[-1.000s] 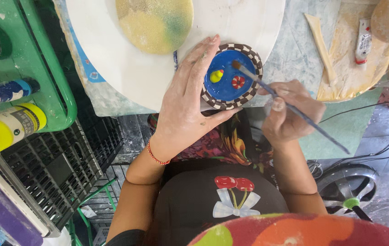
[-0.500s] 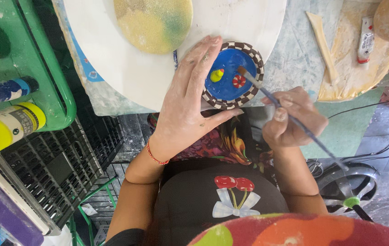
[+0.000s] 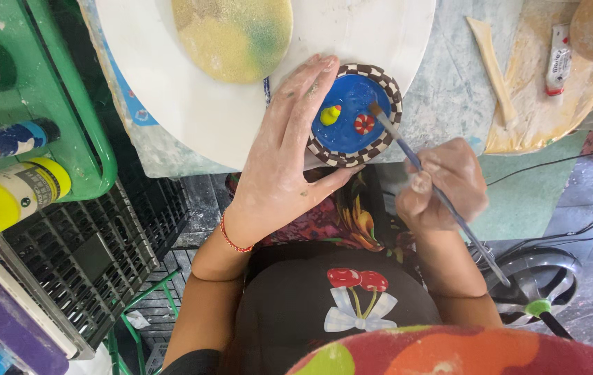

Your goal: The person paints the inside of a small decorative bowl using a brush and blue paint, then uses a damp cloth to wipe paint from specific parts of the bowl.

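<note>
Left of me, in the green tray [image 3: 95,149]: a yellow paint bottle [image 3: 12,194] lying on its side with a white label, and a blue-and-white one [image 3: 5,141] above it. Top right, on the yellowed board [image 3: 539,104]: a small white paint tube [image 3: 558,59] with red print.

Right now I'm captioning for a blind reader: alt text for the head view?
A right hand holds a brush to a small blue dish with a checkered rim, steadied by the left hand. Paint bottles lie at left.
</note>
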